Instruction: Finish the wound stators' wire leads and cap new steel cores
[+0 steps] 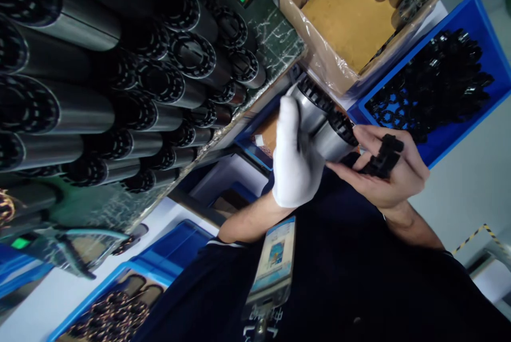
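Observation:
My left hand (pixel 297 158), in a white glove, is wrapped round two short metal cylinders side by side. The upper metal cylinder (pixel 307 113) and the lower metal cylinder (pixel 330 142) each have a black slotted plastic ring at the end facing up and right. My bare right hand (pixel 393 172) holds black plastic pieces (pixel 385 157) against its palm. Its thumb and fingertips reach the ringed end of the lower cylinder; whether they press on the ring is hard to see.
Many ringed metal cylinders (pixel 194 55) stand on a green worktop (pixel 275 39) at left, with pliers (pixel 72 249) near its edge. A plastic-lined carton (pixel 347 12) holds bare cylinders. Beside it, a blue bin (pixel 475 12) contains black plastic parts. Copper-wound parts (pixel 115 310) fill another bin, lower left.

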`<action>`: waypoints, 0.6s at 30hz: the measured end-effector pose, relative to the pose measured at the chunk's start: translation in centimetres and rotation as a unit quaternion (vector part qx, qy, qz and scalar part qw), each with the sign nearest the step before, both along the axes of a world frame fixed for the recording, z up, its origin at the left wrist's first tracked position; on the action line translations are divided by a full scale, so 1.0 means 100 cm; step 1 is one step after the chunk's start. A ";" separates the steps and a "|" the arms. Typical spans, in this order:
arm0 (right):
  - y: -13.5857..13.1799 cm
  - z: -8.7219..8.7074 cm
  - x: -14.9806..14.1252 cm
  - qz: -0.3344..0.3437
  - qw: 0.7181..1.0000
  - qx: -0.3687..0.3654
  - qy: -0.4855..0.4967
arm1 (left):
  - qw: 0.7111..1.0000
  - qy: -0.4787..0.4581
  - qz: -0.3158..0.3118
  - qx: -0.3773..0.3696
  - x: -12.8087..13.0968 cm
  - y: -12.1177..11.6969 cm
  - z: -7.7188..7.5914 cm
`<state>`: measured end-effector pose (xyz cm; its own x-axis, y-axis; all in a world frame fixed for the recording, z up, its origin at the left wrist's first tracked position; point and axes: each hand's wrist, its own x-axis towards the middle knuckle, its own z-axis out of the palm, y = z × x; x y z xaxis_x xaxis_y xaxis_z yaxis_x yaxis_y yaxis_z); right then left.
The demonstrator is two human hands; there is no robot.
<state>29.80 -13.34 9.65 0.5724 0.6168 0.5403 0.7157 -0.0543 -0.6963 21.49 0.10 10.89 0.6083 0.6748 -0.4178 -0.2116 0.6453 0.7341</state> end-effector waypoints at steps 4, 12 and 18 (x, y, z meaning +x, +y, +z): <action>-0.009 0.003 0.015 0.068 0.995 -0.008 0.074 | 0.999 -0.048 -0.009 0.000 -0.013 0.003 -0.010; 0.003 0.002 0.014 0.131 0.976 -0.123 0.124 | 0.987 -0.117 -0.023 -0.109 -0.004 0.001 -0.023; 0.008 -0.004 0.013 0.089 0.969 -0.228 0.036 | 0.991 0.013 -0.088 -0.099 -0.006 -0.017 -0.072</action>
<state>31.10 -12.51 9.25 0.4614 0.8742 0.1515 0.6921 -0.2478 -0.6779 20.85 -1.57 3.68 0.6965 0.4627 -0.5484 -0.0663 0.8025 0.5930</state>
